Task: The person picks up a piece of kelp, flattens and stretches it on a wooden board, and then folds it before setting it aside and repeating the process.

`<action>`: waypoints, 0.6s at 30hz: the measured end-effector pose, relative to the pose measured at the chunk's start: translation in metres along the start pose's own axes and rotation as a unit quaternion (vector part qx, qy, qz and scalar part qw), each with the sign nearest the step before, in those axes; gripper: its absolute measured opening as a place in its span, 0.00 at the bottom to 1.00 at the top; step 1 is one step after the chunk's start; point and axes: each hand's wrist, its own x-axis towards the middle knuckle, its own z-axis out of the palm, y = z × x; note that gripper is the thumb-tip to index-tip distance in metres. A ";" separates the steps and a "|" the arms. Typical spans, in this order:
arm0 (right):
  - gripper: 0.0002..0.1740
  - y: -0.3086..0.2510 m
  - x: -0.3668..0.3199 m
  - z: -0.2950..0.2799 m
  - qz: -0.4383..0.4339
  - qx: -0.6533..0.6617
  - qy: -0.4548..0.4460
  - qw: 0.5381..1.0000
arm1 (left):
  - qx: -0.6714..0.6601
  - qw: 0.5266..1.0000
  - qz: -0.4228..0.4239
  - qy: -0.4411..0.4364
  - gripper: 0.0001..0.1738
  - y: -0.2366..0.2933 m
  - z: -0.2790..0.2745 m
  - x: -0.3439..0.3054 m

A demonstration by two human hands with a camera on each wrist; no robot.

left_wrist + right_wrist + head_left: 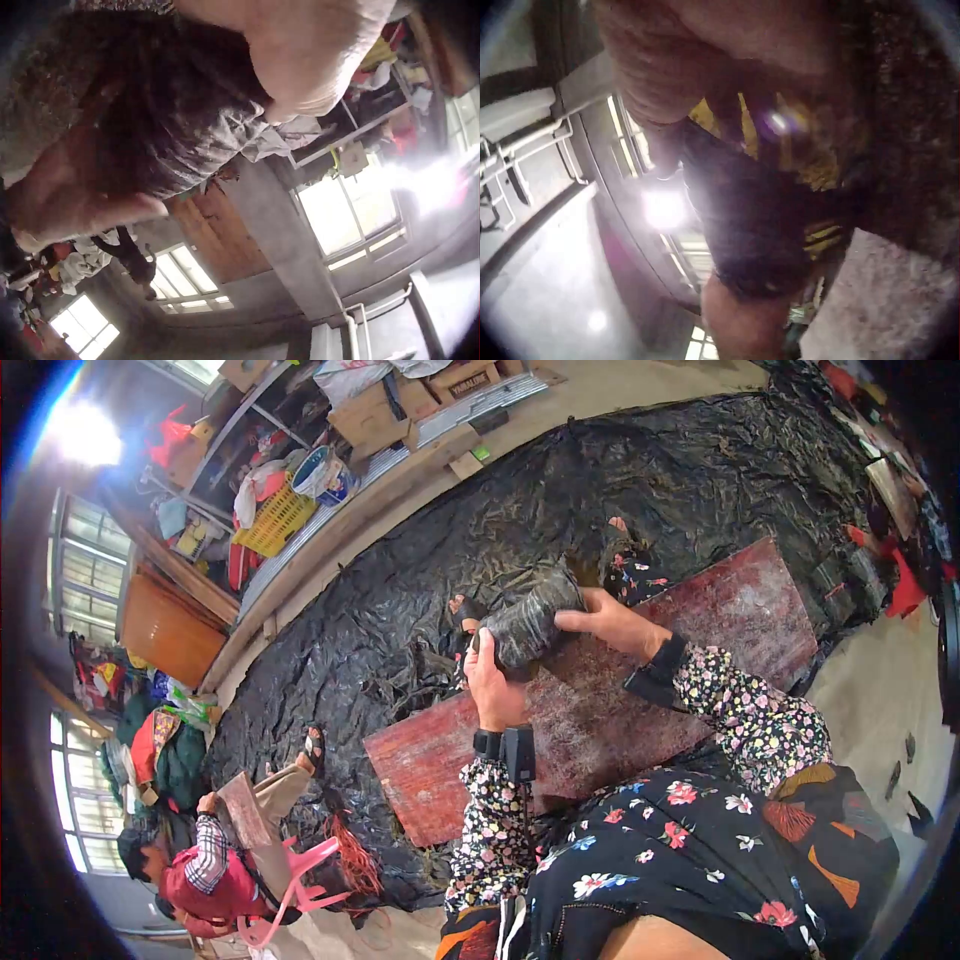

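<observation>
A dark, roughly cylindrical bundle (535, 618) with a shiny, wrinkled surface is held up between both hands over a reddish, worn board (590, 730). My left hand (497, 688) grips its near left end, thumb along the outside and fingers mostly hidden beneath. At the far right end my right hand (620, 624) holds it with the thumb over the top and the other fingers out of sight. In the left wrist view the bundle (180, 112) spans the space between the two palms. The right wrist view shows it dark and blurred.
Crumpled black sheeting (400, 590) covers the floor around the board. Another person (205, 860) sits at the lower left by a pink plastic stool (300, 885) and red strands (355, 860). A yellow basket (275, 520) and cardboard boxes (375, 415) stand along the wall.
</observation>
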 end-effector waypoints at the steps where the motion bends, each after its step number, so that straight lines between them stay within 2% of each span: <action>1: 0.16 0.008 -0.004 -0.004 0.048 0.014 -0.038 0.998 | -0.028 1.000 -0.013 0.006 0.20 -0.001 -0.004 0.002; 3: 0.15 0.018 -0.001 -0.007 0.033 0.011 -0.033 0.999 | 0.014 1.000 0.019 -0.004 0.18 -0.026 -0.029 0.007; 6: 0.13 0.031 0.006 -0.005 -0.002 -0.018 0.012 1.000 | 0.236 0.966 0.102 -0.033 0.12 -0.042 -0.022 -0.012; 8: 0.17 0.020 0.007 0.001 -0.001 -0.095 0.079 0.992 | 0.230 0.963 0.136 0.010 0.13 -0.048 -0.016 -0.014; 9: 0.23 0.012 0.004 0.001 0.082 -0.273 0.131 0.949 | 0.231 0.963 0.136 0.010 0.13 -0.047 -0.016 -0.013; 10: 0.23 0.011 0.005 0.003 0.082 -0.274 0.130 0.949 | 0.197 0.968 0.146 0.053 0.14 -0.042 -0.013 -0.011; 12: 0.26 0.013 0.005 0.005 -0.029 -0.169 0.177 0.969 | 0.176 0.967 0.137 0.123 0.16 -0.041 -0.026 0.001; 14: 0.28 0.014 0.016 -0.020 0.043 -0.228 0.155 0.960 | 0.197 0.962 0.142 0.128 0.17 -0.029 -0.023 0.007; 15: 0.28 0.010 0.014 -0.018 0.032 -0.187 0.155 0.970 | 0.221 0.959 0.140 0.109 0.16 -0.026 -0.028 0.005; 16: 0.27 0.003 0.015 -0.017 0.025 -0.107 0.134 0.985 | 0.221 0.959 0.141 0.108 0.16 -0.025 -0.026 0.009; 18: 0.24 0.006 0.021 -0.027 0.017 0.093 0.068 0.993 | 0.093 0.980 0.096 0.149 0.15 -0.027 -0.020 0.016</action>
